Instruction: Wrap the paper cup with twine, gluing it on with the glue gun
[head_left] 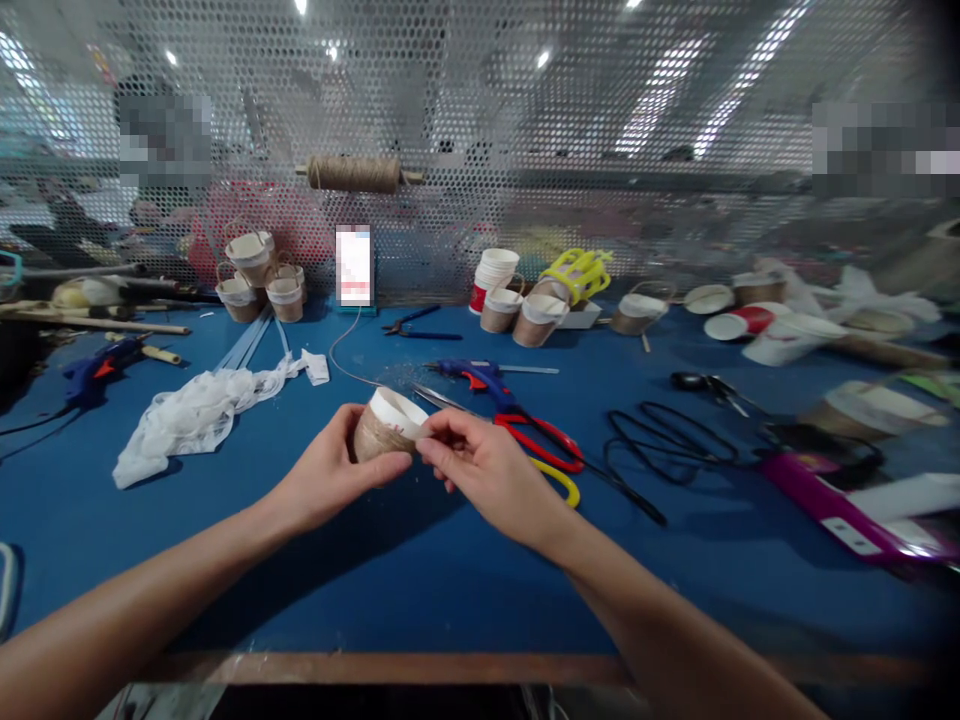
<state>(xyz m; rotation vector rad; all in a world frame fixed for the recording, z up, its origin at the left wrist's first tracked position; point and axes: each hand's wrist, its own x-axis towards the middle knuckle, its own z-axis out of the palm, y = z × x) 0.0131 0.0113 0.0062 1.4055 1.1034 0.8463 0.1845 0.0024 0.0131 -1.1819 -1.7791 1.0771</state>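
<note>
A small white paper cup (386,425), its lower part wrapped in brown twine, is tilted above the blue table. My left hand (337,455) is closed round the cup from the left, thumb along its near side. At the cup's right side, my right hand (480,462) has its thumb and fingertips pinched together, touching or nearly touching the twine wrap. Whatever is between those fingertips is too small to tell. Just behind the cup lie scissors (541,440) with one red and one yellow handle loop, and a blue glue gun (480,380).
White gauzy cloth (187,420) and another glue gun (101,372) lie left. Twine-wrapped cups (285,298) stand at the back; pliers (424,325) and a phone (354,265) are near them. A purple power strip (825,510) with black cable sits right. A twine roll (352,173) hangs on the mesh.
</note>
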